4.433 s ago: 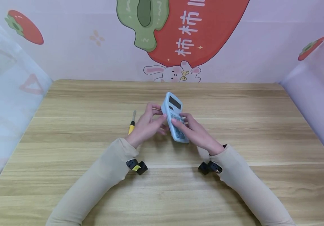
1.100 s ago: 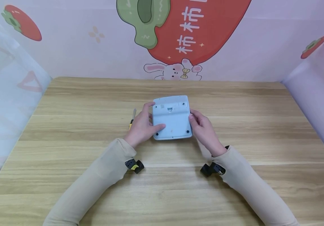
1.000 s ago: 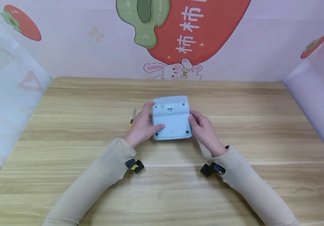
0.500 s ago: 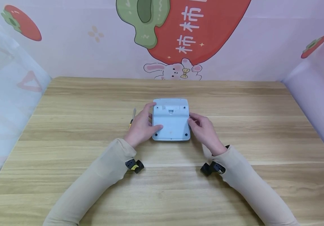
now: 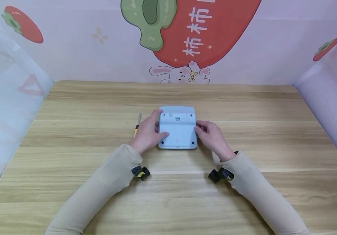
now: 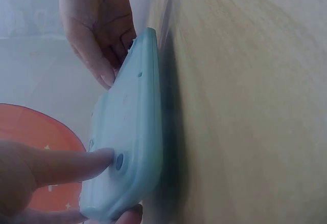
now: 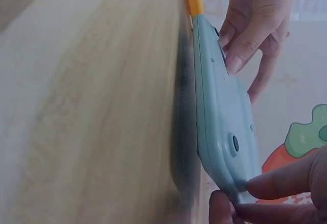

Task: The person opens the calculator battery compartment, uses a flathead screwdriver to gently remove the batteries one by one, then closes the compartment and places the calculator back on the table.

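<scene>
A light blue calculator point(image 5: 177, 129) is held back side up, its keys and screen hidden underneath. Dark round feet and a small battery-cover latch show on its back. My left hand point(image 5: 148, 133) grips its left side, thumb laid on the back and the other fingers along the edge. At the opposite edge, my right hand point(image 5: 214, 135) pinches it between thumb and fingers. Both wrist views show the calculator point(image 6: 127, 121) low over the wood, a dark shadow beneath it. In the right wrist view, the right thumb presses near a corner foot of the calculator point(image 7: 225, 111).
Just left of my left hand lies a screwdriver point(image 5: 137, 125) with a yellow and black handle, partly covered by that hand. The wooden table point(image 5: 174, 202) ends at a printed cloth backdrop point(image 5: 83, 58), with more cloth along both sides.
The calculator was tilted with its keys showing, then was turned over so its back faces up. Over the last second both hands have lowered it towards the table and slightly nearer me.
</scene>
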Demonstrator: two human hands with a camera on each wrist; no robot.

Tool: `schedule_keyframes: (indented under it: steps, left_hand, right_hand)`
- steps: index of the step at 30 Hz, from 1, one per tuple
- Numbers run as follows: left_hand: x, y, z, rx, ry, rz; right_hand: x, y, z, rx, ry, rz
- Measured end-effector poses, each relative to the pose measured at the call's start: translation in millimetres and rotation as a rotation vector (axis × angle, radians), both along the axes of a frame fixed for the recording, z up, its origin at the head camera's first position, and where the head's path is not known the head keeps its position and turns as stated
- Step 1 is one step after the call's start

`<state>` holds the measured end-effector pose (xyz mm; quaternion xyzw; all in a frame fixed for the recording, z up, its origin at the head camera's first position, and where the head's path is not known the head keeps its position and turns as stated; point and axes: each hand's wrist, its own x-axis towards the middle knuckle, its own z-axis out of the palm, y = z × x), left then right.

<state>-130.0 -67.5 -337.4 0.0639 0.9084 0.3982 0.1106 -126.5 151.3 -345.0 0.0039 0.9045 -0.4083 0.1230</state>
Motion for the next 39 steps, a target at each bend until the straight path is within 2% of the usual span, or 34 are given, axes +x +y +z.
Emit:
schedule_keyframes:
  steps: [16,39]
  left_hand:
    - [-0.8,-0.9,-3.8,-0.050,-0.007,-0.024]
    - [-3.4,2.9,-1.3,-0.114,-0.064,-0.027]
  right_hand:
    - [-2.8,-1.1,-4.4,0.049,0.006,0.053]
    - [-4.4,0.2,-7.0,0.070,0.026,0.090]
